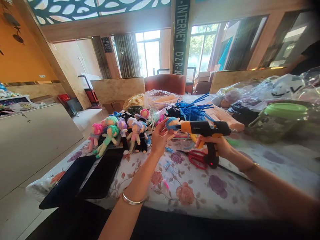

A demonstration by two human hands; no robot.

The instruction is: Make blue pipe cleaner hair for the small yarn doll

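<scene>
My left hand is closed around a small crocheted doll head with blue hair, held up above the table. In my right hand is a black and orange hot glue gun, gripped by its handle, a red light glowing at the base. The gun's nozzle points left and meets the blue hair; whether it touches cannot be made out exactly. Below the gun lie red-handled scissors on the flowered tablecloth. Several finished-looking crocheted dolls are heaped to the left of my left hand.
Two black flat trays or pads lie at the table's left front. Behind my hands is a bundle of blue tubes or sticks. A green lidded container and clear plastic bags stand at the right. An orange chair is beyond the table.
</scene>
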